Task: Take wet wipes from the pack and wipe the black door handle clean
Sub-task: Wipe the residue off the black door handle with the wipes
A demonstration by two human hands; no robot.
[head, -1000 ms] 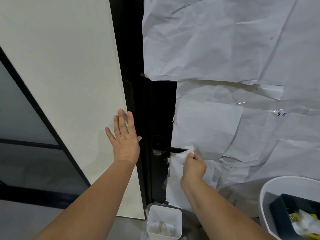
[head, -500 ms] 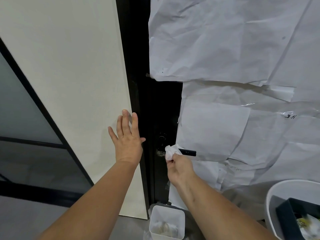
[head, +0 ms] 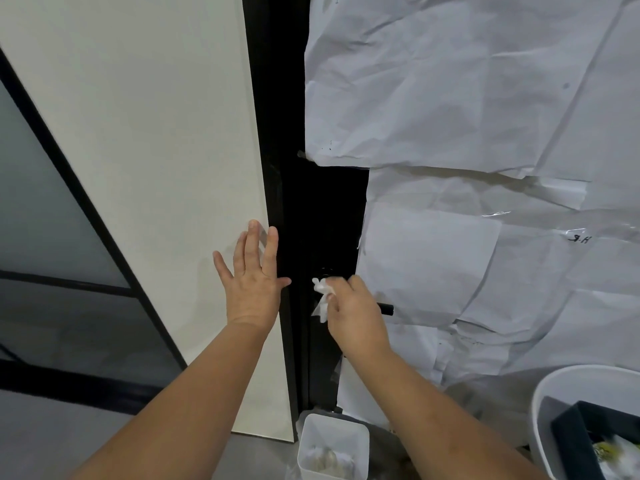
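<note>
The paper-covered door stays shut, braced by the left hand, spread flat on the white panel. The right hand, bunching the wet wipe, has slid from the black door handle's tip to its base, so the lever appears largely wiped.

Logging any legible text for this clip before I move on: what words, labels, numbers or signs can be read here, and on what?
"H.R", handwritten in dark ink and seen mirrored or through the sheet, on the white paper taped over the door; the reading is uncertain.
Small dark ink marks near the lower left edge of the upper paper sheet: too small to read.
Yellow packaging in the dark box at lower right: blurred, unreadable.
</note>
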